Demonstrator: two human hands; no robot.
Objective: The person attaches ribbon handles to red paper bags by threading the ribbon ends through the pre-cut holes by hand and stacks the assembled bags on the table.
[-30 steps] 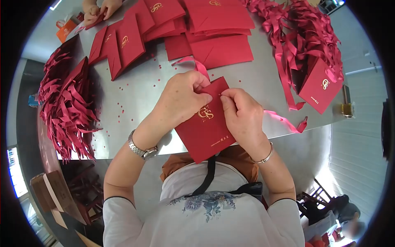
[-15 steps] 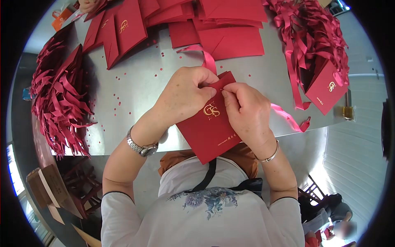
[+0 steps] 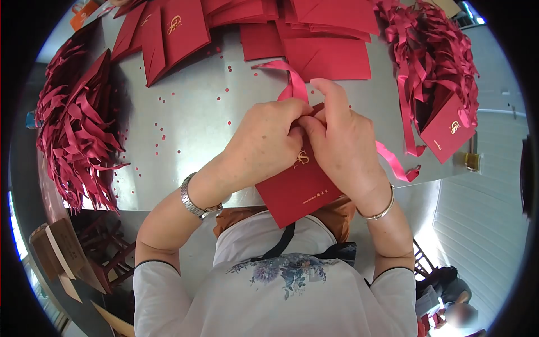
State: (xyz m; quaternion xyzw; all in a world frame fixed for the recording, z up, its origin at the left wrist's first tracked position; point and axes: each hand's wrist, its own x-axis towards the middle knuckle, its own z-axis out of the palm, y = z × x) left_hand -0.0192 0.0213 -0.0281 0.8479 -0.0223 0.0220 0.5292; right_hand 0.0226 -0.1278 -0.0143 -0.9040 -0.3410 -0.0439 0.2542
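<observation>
The red rectangular card bag with gold lettering (image 3: 297,199) is held tilted above the near edge of the grey metal table (image 3: 193,168), its upper edge between the two hands. By the left hand (image 3: 261,135) that edge is gripped with curled fingers; the thumb of the right hand (image 3: 348,146) is pressed in beside them, its forefinger raised. Exactly what is pinched is hidden. For good work, the bag is best steadied by the left hand, with light pressure so that the paper is not creased, while fine movements are made with the right fingertips. The glossy pink ribbon (image 3: 297,90) is best left untwisted, and the pink ribbon end (image 3: 401,168) beside the right wrist clear of the sleeve and bangle (image 3: 382,212).
</observation>
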